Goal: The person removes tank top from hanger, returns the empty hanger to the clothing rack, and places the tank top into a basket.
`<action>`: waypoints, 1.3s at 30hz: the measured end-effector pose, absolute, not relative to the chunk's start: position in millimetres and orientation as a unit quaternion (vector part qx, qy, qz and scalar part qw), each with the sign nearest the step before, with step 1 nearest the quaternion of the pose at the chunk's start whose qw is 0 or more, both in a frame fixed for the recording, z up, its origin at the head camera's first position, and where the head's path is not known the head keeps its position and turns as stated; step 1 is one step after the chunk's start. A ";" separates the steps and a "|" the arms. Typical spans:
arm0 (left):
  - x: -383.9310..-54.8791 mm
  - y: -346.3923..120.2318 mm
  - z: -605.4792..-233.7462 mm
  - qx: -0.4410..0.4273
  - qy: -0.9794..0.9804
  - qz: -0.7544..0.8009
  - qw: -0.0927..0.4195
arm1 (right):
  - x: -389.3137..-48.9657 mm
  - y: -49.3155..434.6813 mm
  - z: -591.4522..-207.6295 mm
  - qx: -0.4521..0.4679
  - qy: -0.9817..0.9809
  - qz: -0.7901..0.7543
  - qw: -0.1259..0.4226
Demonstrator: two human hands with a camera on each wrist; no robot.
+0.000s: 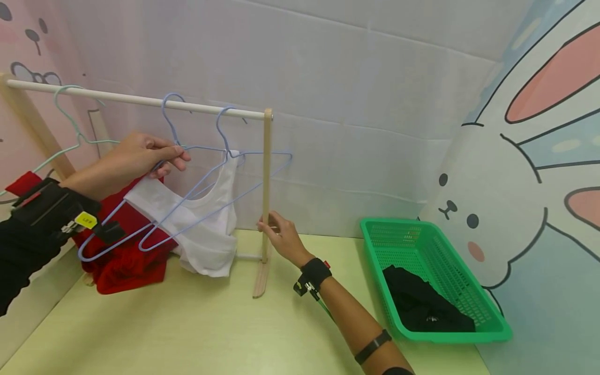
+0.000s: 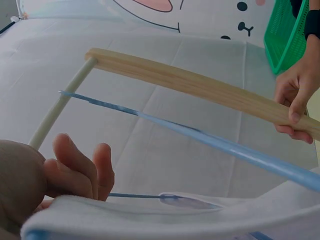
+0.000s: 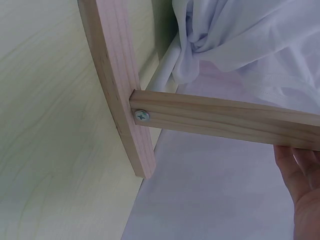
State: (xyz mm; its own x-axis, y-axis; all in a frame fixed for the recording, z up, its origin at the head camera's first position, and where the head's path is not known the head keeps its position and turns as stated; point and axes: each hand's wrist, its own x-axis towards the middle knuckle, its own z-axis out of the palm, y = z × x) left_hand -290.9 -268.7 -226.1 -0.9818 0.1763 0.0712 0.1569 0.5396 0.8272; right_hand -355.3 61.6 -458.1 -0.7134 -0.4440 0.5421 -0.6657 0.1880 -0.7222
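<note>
My left hand (image 1: 152, 151) is at the neck of a blue hanger (image 1: 171, 125) hooked on the rack's rail, its fingers curled and its fingertips pinching there. A white sleeveless top (image 1: 199, 224) hangs on that hanger, just below the hand; its strap partly hides the fingers in the left wrist view. Another blue hanger (image 1: 262, 153) hooks on the rail to the right, crossing in front of the top. My right hand (image 1: 283, 237) grips the rack's wooden post (image 1: 267, 177) low down, thumb and fingers on either side. In the right wrist view only some fingers show beneath the post (image 3: 225, 120).
On the left hangs a red garment (image 1: 126, 260), near a green hanger (image 1: 77, 136). At the right a green basket (image 1: 375, 271) holds a black garment (image 1: 422, 302). The rack's foot (image 1: 260, 281) stands on the pale table (image 1: 197, 333), with a white curtain behind.
</note>
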 end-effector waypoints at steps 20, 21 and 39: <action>-281.6 -276.9 -218.9 0.091 0.864 0.495 -0.008 | -356.0 63.0 -459.3 0.366 -0.765 0.520 0.104; -279.8 -277.5 -218.1 0.087 0.868 0.489 -0.011 | -355.9 63.2 -459.2 0.367 -0.764 0.520 0.103; -253.6 -291.3 -214.4 0.053 0.903 0.425 -0.021 | -355.4 60.4 -458.6 0.373 -0.763 0.518 0.100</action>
